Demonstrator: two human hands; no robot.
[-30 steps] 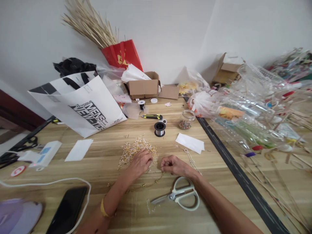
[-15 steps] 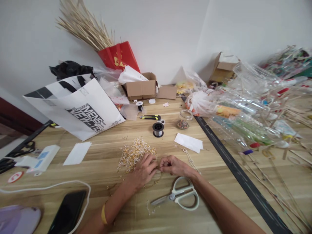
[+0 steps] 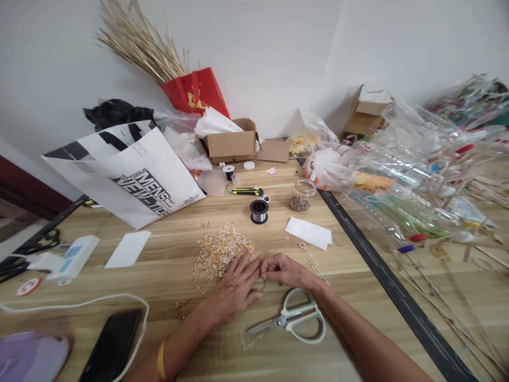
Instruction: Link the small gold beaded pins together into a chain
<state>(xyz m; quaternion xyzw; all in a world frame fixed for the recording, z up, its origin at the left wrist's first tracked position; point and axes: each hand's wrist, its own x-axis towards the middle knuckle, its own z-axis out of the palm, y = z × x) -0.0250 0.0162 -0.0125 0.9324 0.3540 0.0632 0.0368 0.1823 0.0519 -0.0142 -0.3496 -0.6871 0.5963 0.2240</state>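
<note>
My left hand (image 3: 238, 281) is open, its fingers stretched out flat at the near right edge of a pile of small gold and clear beads (image 3: 222, 249). Fingertip to fingertip beside it, my right hand (image 3: 282, 269) is closed in a pinch; what it holds is too small and hidden to make out. Part of a thin beaded strand (image 3: 182, 305) shows left of my left forearm, the rest being covered. White-handled scissors (image 3: 292, 317) lie below my right wrist, their blades towards the left. A short clear beaded piece (image 3: 249, 339) rests by the tips.
Behind the beads stand a wire spool (image 3: 259, 212), a yellow-black utility knife (image 3: 246, 191) and a glass jar of beads (image 3: 300, 197). A folded white paper (image 3: 309, 233) lies right. Plastic bottles (image 3: 397, 207) crowd the right side; a phone (image 3: 113, 345) and power strip (image 3: 75, 257) are left.
My left hand's fingers have spread and flattened, and the hand has shifted slightly down, covering more of the beaded strand. My right hand keeps its pinch in nearly the same place.
</note>
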